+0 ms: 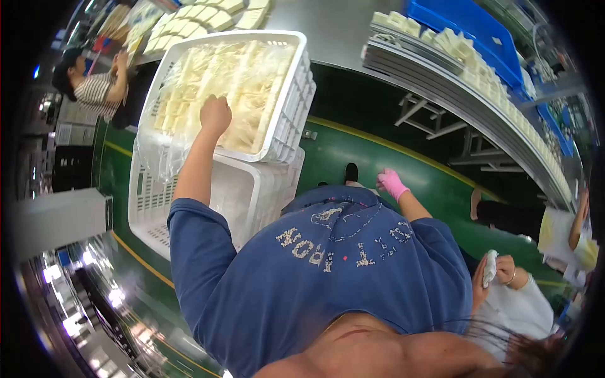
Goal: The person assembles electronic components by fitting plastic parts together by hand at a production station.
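Observation:
A white plastic crate [295,66] holds rows of pale cream pieces [242,82] under a crinkled clear plastic sheet [165,148], which hangs over the crate's near left corner. My bare left hand [215,115] is closed at the near side of this crate, with the plastic gathered at its fingers. Low at my right side hangs my right hand [393,183] in a pink glove. Its fingers are loosely bent and apart, and nothing shows in them. Beneath the full crate stands another white crate [255,189], its visible part showing a bare inner wall.
A metal worktable [328,31] with pale pieces lies ahead. On the right runs a long conveyor [435,66] carrying more pieces beside a blue tray [466,28]. Co-workers stand at the far left [94,91] and lower right [510,302]. A grey box-shaped unit [63,217] is at left.

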`<state>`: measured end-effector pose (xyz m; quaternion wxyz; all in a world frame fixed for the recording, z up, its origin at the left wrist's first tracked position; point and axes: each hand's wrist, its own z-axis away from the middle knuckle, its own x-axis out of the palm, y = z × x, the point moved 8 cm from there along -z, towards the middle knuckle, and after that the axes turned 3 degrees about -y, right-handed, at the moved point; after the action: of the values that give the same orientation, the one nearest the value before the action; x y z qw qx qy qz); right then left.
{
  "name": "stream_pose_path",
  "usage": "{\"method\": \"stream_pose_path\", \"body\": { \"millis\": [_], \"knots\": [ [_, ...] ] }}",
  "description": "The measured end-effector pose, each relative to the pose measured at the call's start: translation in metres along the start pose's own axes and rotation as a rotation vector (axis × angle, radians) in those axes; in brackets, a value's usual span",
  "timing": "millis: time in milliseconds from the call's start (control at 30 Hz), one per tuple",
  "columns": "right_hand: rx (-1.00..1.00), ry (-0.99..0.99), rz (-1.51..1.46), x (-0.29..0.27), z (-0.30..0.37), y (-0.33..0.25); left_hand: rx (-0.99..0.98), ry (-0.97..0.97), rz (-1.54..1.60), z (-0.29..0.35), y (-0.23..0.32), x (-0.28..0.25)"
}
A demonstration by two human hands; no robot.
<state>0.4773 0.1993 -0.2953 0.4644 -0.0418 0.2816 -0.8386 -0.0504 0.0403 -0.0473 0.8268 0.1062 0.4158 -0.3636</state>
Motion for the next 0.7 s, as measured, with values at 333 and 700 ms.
{"method": "stream_pose_path", "body": {
  "millis": [333, 700],
  "knots": [
    [-0.764, -0.144, 0.19, 0.033, -0.007, -0.262, 0.04, 0.301, 0.549, 0.042, -0.077, -0.006],
    [-2.119, 0.124, 0.807, 0.164, 0.25, -0.446, 0.739, -0.509, 1.19, 0.222, 0.116, 0.021]
  ]
}}
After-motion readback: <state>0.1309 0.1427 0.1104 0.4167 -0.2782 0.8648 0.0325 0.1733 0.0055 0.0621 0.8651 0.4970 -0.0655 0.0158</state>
